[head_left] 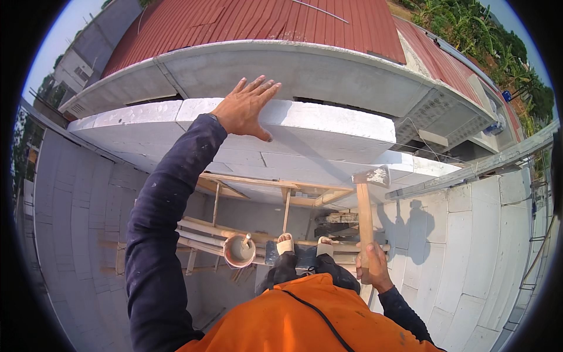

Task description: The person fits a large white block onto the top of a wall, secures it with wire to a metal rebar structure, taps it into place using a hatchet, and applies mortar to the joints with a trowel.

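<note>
My left hand (249, 110) lies with its fingers spread over the top edge of a white lightweight concrete block (328, 126) and holds nothing. That block sits in the top course of a white block wall, and its right end stands above a lower course (419, 166). In my right hand (375, 268) is a hatchet, gripped low on its wooden handle (365, 217). The hatchet's metal head (372, 176) is raised near the wall, just below the block's right end. From this angle I cannot tell whether the head touches the wall.
I stand on a narrow scaffold of wooden poles (202, 227), high above the floor. A bucket of grey mortar (239, 252) with a tool handle in it sits left of my feet. A thin string (431, 151) runs off the wall. Beyond is a red metal roof (252, 26).
</note>
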Motion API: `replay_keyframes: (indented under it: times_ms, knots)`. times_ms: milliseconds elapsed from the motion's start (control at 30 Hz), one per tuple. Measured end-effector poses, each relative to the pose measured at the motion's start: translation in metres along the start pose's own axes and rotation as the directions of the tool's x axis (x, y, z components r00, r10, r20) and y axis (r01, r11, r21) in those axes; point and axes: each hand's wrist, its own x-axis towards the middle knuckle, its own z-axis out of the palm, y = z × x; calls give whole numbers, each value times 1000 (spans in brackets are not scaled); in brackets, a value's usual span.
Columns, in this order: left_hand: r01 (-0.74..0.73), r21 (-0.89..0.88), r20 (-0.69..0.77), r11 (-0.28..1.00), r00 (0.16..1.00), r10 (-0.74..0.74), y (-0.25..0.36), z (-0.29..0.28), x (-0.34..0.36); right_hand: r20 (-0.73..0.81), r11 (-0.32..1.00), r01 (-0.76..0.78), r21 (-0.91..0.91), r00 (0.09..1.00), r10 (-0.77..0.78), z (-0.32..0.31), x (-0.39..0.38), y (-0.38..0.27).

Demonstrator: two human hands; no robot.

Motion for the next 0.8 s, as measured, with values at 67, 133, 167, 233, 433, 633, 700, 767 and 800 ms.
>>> replay_keyframes:
  times_ms: [67,133,167,233,433,633,700,767,800]
  knots:
    - [-94,26,-16,995,995,94,40,7,27,-69,971,-175,160,980,188,-20,5,9]
    - [-79,-9,-1,997,997,79,66,11,46,-136,934,-216,286,955,262,-48,21,11]
    - [-58,-19,13,998,998,58,73,11,50,-177,918,-188,348,949,261,-59,35,12]
    - [-10,-50,131,999,991,17,89,-3,61,-275,866,-81,493,930,243,-78,62,6]
    - [-13,-67,130,998,991,22,96,-6,66,-230,708,8,706,948,218,-69,122,-19]
    - [-12,-41,91,999,996,15,92,4,61,-64,936,-139,325,984,168,-110,119,-26]
    - [-25,-49,74,998,997,29,90,7,61,-210,849,-43,527,961,179,-104,125,-34]
    - [-32,-85,89,996,995,39,94,5,65,-328,729,72,680,920,216,-98,132,-35]
    - [-32,-90,93,995,995,40,93,5,64,-156,796,-65,602,968,197,-95,129,-33]
